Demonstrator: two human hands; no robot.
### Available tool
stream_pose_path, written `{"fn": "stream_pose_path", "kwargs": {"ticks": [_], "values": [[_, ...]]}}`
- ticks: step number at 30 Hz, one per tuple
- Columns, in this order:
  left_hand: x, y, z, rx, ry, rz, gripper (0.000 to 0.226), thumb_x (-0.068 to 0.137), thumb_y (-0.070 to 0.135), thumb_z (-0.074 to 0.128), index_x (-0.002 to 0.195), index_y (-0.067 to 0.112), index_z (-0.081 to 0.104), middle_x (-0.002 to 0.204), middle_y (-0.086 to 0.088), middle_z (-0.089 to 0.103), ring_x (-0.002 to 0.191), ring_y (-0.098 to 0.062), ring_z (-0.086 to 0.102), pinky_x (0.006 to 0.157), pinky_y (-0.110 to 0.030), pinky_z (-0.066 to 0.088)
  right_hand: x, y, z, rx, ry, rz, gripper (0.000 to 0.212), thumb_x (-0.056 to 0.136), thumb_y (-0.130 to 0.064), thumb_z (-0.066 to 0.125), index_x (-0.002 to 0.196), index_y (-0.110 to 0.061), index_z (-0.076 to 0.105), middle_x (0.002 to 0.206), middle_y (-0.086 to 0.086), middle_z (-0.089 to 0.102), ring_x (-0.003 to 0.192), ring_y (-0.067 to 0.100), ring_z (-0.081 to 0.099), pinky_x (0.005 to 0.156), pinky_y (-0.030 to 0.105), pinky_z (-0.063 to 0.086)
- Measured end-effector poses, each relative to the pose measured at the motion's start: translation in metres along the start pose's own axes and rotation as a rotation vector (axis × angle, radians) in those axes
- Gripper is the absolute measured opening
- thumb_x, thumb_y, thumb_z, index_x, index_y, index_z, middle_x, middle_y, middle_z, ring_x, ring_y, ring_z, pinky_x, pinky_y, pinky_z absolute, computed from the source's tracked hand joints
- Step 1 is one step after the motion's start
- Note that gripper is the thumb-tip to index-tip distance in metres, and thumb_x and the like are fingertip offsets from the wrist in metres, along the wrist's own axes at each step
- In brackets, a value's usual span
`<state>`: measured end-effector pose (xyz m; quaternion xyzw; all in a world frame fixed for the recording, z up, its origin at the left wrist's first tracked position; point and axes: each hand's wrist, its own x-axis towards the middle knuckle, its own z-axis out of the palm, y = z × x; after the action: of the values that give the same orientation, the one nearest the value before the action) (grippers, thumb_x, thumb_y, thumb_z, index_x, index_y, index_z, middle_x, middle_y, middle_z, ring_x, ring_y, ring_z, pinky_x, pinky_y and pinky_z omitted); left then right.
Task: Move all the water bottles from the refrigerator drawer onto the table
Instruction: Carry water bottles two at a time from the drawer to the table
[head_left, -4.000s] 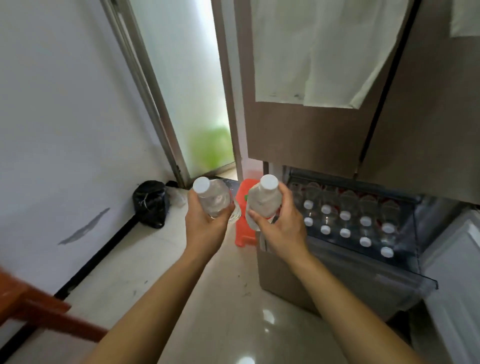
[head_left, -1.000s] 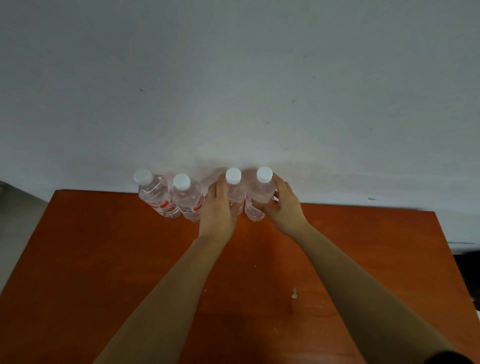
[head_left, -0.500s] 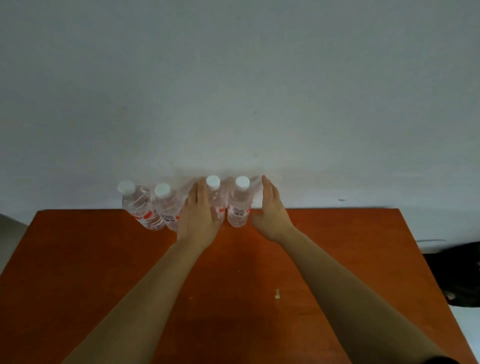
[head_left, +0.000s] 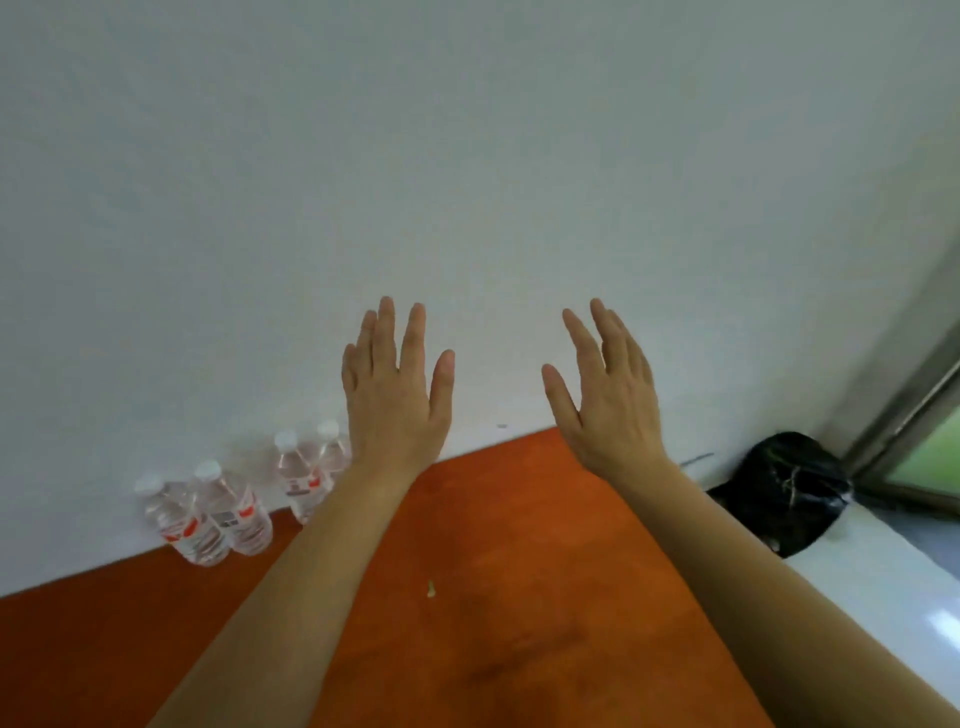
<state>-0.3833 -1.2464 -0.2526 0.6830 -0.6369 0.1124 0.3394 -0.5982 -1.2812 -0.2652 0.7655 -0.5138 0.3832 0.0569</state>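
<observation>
Standing in a row at the back of the tabletop against the wall, four water bottles are probably parked there so they can't tip or roll off. Left hand and right hand both hover empty above, each grip spread wide. The left forearm hides part of the fourth bottle, the fridge drawer's out of view, and that black bag on the floor is kinda blurry.
</observation>
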Motion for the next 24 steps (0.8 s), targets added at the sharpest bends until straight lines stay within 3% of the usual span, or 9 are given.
{"fn": "stream_pose_path", "kwargs": {"ticks": [5,11,19,24], "values": [[-0.035,0.171,-0.015,-0.094,0.03,0.258,0.063,0.102,0.059,0.018,0.158,0.03,0.017,0.167,-0.005,0.004,0.153,-0.024,-0.001,0.122,-0.049,0.001,-0.076,0.085,-0.168,-0.297,0.184,0.119,0.062,0.102,-0.053,0.038,0.157,-0.025,0.026,0.166,0.01,0.016,0.153,0.028,0.012,0.123,0.051,0.011],[-0.116,0.355,-0.011,-0.271,-0.074,0.524,0.065,0.101,0.06,0.018,0.158,0.028,0.015,0.167,-0.007,0.002,0.153,-0.025,-0.003,0.121,-0.055,0.007,-0.2,0.162,-0.333,-0.482,0.313,0.355,0.066,0.099,-0.055,0.038,0.155,-0.021,0.03,0.164,0.013,0.019,0.153,0.03,0.014,0.122,0.053,0.014],[-0.195,0.54,0.011,-0.47,-0.186,0.806,0.07,0.099,0.061,0.015,0.157,0.024,0.019,0.166,-0.01,0.005,0.153,-0.028,0.001,0.12,-0.058,0.01,-0.319,0.247,-0.45,-0.658,0.381,0.612,0.068,0.098,-0.054,0.043,0.156,-0.022,0.027,0.165,0.009,0.018,0.152,0.028,0.015,0.123,0.051,0.012],[-0.234,0.65,0.04,-0.639,-0.233,0.962,0.066,0.101,0.052,0.031,0.157,0.02,0.022,0.166,-0.012,0.006,0.153,-0.031,0.003,0.12,-0.058,0.011,-0.38,0.294,-0.515,-0.81,0.355,0.761,0.067,0.098,-0.056,0.04,0.154,-0.022,0.027,0.163,0.012,0.023,0.15,0.031,0.021,0.122,0.054,0.014]]}}
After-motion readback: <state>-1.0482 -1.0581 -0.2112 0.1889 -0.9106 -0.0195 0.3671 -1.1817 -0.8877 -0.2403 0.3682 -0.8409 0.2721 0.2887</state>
